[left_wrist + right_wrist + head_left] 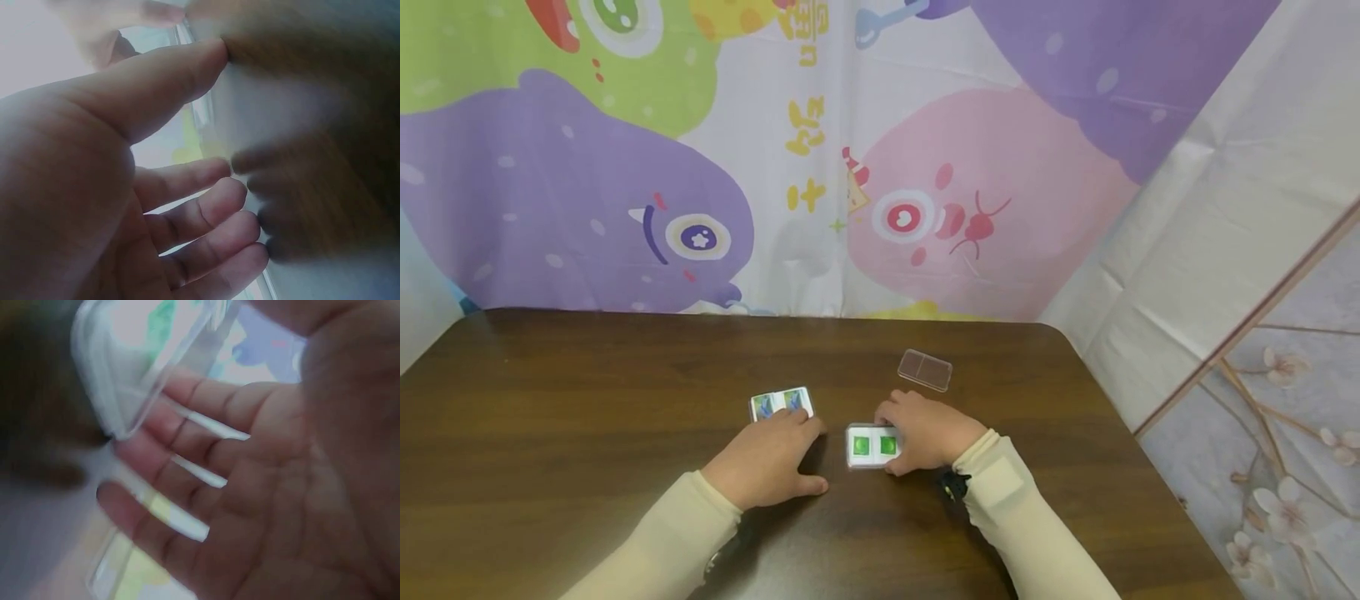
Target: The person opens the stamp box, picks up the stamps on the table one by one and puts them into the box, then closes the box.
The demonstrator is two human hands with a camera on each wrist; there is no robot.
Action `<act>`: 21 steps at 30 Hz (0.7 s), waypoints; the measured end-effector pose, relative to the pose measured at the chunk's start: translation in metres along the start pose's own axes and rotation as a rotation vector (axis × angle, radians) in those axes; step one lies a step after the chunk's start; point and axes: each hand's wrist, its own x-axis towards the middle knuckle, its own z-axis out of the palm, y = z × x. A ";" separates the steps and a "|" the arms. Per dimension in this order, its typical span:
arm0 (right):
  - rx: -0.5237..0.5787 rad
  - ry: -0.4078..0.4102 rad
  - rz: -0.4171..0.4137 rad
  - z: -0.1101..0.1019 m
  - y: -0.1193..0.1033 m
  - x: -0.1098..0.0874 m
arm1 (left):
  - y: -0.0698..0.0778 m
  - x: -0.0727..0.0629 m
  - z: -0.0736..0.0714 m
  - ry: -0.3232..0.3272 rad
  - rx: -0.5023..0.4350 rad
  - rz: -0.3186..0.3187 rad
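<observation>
In the head view my right hand grips the right end of a clear plastic case showing two green pictures. The right wrist view has a blurred corner of this clear case against the fingers. To the left, my left hand has its fingertips over the near edge of a second case with two blue pictures, hiding part of it. Seen from the left wrist, the left hand has loosely bent fingers and a thumb held apart, with nothing between them.
A thin clear plastic lid or tray lies on the brown wooden table beyond the right hand. A cartoon-printed cloth hangs behind the table's far edge. Flower-patterned panelling stands to the right.
</observation>
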 end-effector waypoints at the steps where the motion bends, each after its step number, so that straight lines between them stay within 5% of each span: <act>1: 0.013 -0.002 0.035 -0.002 0.004 -0.002 | 0.000 0.000 0.000 0.000 0.002 0.004; 10: 0.052 -0.048 0.346 -0.018 0.048 -0.021 | 0.000 -0.001 -0.001 0.006 0.005 0.022; 21: 0.065 -0.025 0.514 -0.023 0.083 -0.032 | 0.000 0.000 -0.001 0.004 -0.001 0.025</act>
